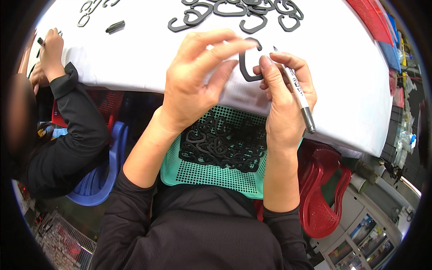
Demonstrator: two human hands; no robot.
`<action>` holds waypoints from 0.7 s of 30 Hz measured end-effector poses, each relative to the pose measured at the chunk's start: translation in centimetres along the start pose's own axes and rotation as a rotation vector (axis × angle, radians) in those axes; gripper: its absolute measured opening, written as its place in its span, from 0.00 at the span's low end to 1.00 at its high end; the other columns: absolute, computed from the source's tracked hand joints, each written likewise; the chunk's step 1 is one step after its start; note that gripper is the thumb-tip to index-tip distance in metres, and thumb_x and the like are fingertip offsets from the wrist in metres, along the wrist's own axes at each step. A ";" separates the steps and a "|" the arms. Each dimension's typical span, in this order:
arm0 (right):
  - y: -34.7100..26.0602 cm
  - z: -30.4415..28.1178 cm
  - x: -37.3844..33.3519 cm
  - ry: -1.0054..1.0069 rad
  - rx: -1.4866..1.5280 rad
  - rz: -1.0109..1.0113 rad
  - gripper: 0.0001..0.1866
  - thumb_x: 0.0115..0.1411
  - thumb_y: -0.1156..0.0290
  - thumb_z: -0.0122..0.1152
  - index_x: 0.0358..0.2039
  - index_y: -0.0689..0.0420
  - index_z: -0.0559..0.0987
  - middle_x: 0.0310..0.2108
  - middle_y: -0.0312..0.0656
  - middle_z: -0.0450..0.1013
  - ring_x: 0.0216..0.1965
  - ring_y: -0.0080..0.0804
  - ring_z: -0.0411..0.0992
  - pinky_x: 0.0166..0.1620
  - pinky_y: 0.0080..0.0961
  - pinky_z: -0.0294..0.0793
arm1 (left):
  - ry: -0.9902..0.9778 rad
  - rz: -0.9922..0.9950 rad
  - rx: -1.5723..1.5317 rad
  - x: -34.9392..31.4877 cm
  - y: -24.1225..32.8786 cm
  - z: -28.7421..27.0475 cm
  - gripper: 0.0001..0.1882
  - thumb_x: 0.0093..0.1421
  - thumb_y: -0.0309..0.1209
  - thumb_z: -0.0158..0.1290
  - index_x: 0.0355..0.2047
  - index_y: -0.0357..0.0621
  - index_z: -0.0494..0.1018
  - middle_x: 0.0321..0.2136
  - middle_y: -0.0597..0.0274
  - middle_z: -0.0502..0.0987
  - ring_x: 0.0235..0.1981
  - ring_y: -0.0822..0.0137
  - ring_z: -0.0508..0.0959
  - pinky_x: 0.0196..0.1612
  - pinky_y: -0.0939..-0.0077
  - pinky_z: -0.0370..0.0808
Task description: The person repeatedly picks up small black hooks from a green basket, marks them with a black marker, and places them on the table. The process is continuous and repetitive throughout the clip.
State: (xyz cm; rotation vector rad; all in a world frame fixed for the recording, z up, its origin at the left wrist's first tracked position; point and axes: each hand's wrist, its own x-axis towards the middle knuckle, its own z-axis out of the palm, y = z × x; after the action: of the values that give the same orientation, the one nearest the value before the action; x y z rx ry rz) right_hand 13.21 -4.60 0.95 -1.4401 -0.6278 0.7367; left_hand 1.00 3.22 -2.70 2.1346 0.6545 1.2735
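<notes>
My right hand is closed on a white-and-black marker pen, its bare tip pointing up toward the table. Between the same hand's thumb and fingers is the lower end of a black C-shaped carabiner body. My left hand is open, fingers and thumb apart. Its index fingertip overlaps the top of that carabiner body; whether it touches cannot be made out. In a green plastic basket below my hands, against my body, lie many similar black pieces.
More carabiner bodies lie on the white-covered table, with a black pen cap at left. A co-worker's hand holds a pen there. Red and blue bins stand far right. Red chair and blue chair flank me.
</notes>
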 end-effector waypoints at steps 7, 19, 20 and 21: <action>-0.1 -0.5 0.0 0.029 -0.057 -0.089 0.11 0.62 0.68 0.58 0.40 0.63 0.77 0.25 0.36 0.75 0.23 0.14 0.65 0.27 0.12 0.63 | 0.013 -0.024 0.029 -0.1 0.4 0.2 0.12 0.48 0.17 0.59 0.35 0.40 0.80 0.27 0.63 0.79 0.31 0.69 0.76 0.35 0.79 0.73; 1.0 -0.3 -0.6 0.069 -0.141 -0.171 0.09 0.57 0.73 0.63 0.27 0.59 0.71 0.18 0.34 0.69 0.19 0.14 0.64 0.22 0.09 0.60 | 0.027 -0.407 -0.096 0.0 0.5 0.2 0.09 0.53 0.23 0.59 0.37 0.39 0.79 0.27 0.68 0.79 0.23 0.81 0.72 0.27 0.88 0.68; 1.1 -0.1 -0.5 0.075 -0.128 -0.198 0.09 0.57 0.74 0.63 0.26 0.60 0.70 0.18 0.33 0.69 0.19 0.13 0.64 0.22 0.09 0.60 | 0.022 -0.418 -0.092 0.1 0.6 0.2 0.09 0.53 0.23 0.60 0.36 0.39 0.79 0.27 0.68 0.79 0.22 0.82 0.71 0.27 0.88 0.67; 1.3 0.2 -0.4 0.080 -0.115 -0.227 0.09 0.56 0.75 0.63 0.25 0.60 0.70 0.18 0.32 0.68 0.19 0.11 0.63 0.22 0.09 0.60 | 0.017 -0.430 -0.088 0.1 0.6 0.2 0.09 0.53 0.23 0.60 0.36 0.39 0.79 0.27 0.69 0.79 0.22 0.83 0.71 0.26 0.89 0.67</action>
State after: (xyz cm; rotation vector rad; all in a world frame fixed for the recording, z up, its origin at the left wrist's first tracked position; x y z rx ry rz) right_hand 12.70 -4.85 -0.29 -1.4672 -0.7670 0.4693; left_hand 1.28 2.82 -2.34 1.7867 0.9826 1.0614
